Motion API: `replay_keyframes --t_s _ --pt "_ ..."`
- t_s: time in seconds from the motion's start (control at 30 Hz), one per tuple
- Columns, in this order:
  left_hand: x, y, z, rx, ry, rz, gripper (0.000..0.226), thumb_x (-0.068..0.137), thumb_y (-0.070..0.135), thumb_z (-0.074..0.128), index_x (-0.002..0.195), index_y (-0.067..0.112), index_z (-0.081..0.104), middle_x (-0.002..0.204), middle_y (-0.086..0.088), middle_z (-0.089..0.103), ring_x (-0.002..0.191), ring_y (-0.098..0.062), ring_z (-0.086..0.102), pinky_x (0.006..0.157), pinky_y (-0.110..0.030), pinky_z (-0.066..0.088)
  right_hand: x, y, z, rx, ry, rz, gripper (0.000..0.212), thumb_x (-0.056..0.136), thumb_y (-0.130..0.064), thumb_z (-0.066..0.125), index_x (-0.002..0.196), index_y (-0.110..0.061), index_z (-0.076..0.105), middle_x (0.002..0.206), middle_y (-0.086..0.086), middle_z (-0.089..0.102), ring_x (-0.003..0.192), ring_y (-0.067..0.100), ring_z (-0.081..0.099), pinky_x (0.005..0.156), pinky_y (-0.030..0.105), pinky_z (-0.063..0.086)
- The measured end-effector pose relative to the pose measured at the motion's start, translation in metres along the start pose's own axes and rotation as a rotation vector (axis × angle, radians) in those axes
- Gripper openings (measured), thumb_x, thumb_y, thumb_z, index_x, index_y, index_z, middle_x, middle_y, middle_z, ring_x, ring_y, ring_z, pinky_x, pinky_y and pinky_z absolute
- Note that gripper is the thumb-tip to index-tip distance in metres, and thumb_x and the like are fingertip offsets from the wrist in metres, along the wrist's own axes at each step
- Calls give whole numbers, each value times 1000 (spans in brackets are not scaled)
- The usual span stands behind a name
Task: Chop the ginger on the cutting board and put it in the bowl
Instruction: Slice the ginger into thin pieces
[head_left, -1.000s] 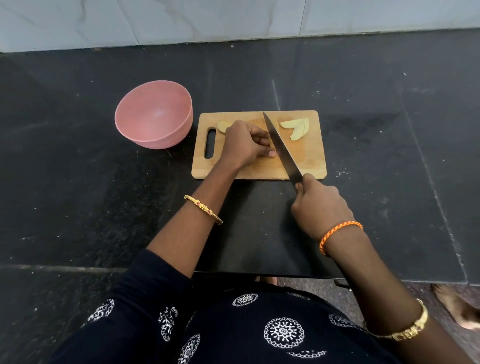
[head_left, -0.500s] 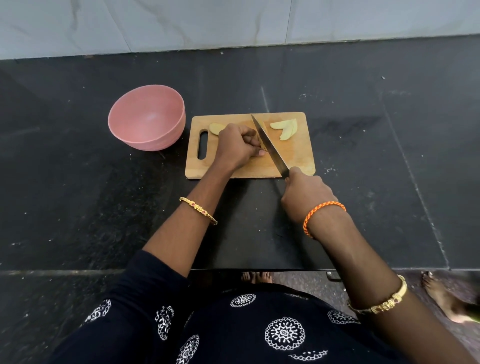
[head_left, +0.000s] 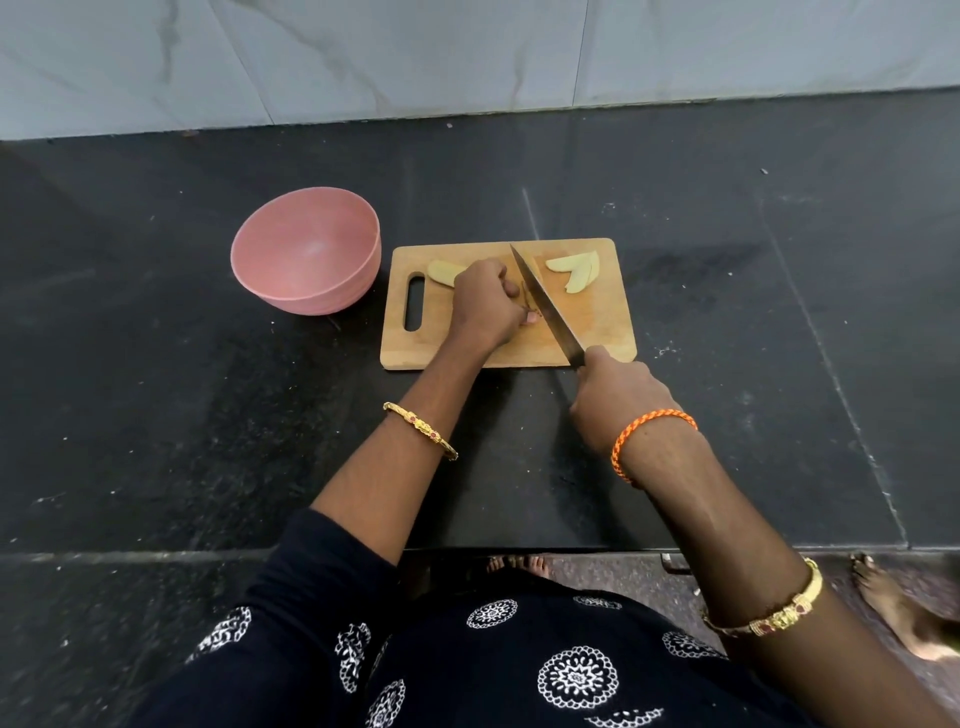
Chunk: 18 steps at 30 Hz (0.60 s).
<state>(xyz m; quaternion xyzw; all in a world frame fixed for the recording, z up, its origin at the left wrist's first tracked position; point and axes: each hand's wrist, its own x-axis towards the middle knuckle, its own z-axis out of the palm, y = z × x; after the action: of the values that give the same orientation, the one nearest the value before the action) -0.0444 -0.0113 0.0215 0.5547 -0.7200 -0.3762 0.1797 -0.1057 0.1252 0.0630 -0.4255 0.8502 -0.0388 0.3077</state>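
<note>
Gripping the handle of a knife (head_left: 545, 304), the right hand (head_left: 618, 397) sits at the near edge of a wooden cutting board (head_left: 602, 332), its fingers wrapped tight around the handle. The blade slants away to the far left across the board, its tip near the far edge. The left hand (head_left: 483, 304) rests on the middle of the board with fingers curled down onto a piece of ginger (head_left: 525, 296) just left of the blade; most of that piece is hidden under the fingers. Another chunk (head_left: 441, 271) lies beyond the left hand near the board's handle slot, and a few pale slices (head_left: 574, 270) lie right of the blade. A pink bowl (head_left: 306, 249) stands just left of the board on the dark counter (head_left: 156, 415).
</note>
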Motion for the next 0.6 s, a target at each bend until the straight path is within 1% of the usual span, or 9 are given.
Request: replay_keyframes --t_s 0.07,0.13,0.2,0.23,0.33,0.4,0.47,0.53,0.6 --pt "1 1 1 21 -4 5 42 68 9 81 105 4 62 104 -5 65 95 -16 59 76 -22 44 -5 7 7 7 -8 20 24 99 -17 38 122 -12 44 102 14 55 94 30 58 79 39 51" --pt "2 2 0 34 -36 16 51 69 9 80 115 4 59 108 -5 64 99 -17 59 81 -22 44 -10 15 10 20 -17 20 19 99 -18 38 116 -14 44 92 11 51 88 30 57 75 39 48" --pt "2 4 -1 38 -70 17 63 69 8 79 126 4 53 112 -6 63 103 -18 58 88 -25 47 -16 23 9 37 -34 21 10 99 -22 38 106 -17 43 80 6 46 83 28 56 75 40 49" --pt "3 4 -2 28 -81 13 67 69 6 79 129 6 50 112 -6 62 103 -18 57 89 -27 48 -18 27 7 48 -46 14 8 100 -24 37 101 -18 41 78 5 45 83 28 56 75 40 50" --pt "4 6 -5 15 -106 12 75 70 4 78 136 13 43 110 -4 62 96 -13 55 87 -25 47 -27 41 2 82 -78 2 14 100 -29 34 91 -21 41 82 7 51 81 28 58 76 39 50" --pt "4 5 -5 21 -129 16 76 72 4 76 138 17 41 105 -3 60 94 -12 54 84 -23 46 -33 53 -1 96 -71 -1 23 100 -31 35 81 -22 43 78 6 53 73 26 56 72 35 47" --pt "3 5 -7 14 -153 10 76 74 4 75 140 19 39 104 -1 57 97 -14 55 82 -21 44 -39 64 -4 107 -29 -11 27 99 -32 36 76 -20 44 74 7 55 70 28 56 68 34 48" --pt "2 3 -8 14 -161 18 75 74 6 75 140 18 40 113 -4 59 105 -16 55 87 -23 43 -42 70 -7 142 33 -30 29 98 -32 38 73 -19 45 70 8 55 67 28 56 63 34 46" --pt "1 3 -8 17 -159 28 74 75 7 75 139 17 41 121 -6 58 109 -16 54 90 -24 42 -38 71 -8 165 107 -57 29 98 -31 40 73 -19 44 66 7 54 64 28 55 61 33 43"
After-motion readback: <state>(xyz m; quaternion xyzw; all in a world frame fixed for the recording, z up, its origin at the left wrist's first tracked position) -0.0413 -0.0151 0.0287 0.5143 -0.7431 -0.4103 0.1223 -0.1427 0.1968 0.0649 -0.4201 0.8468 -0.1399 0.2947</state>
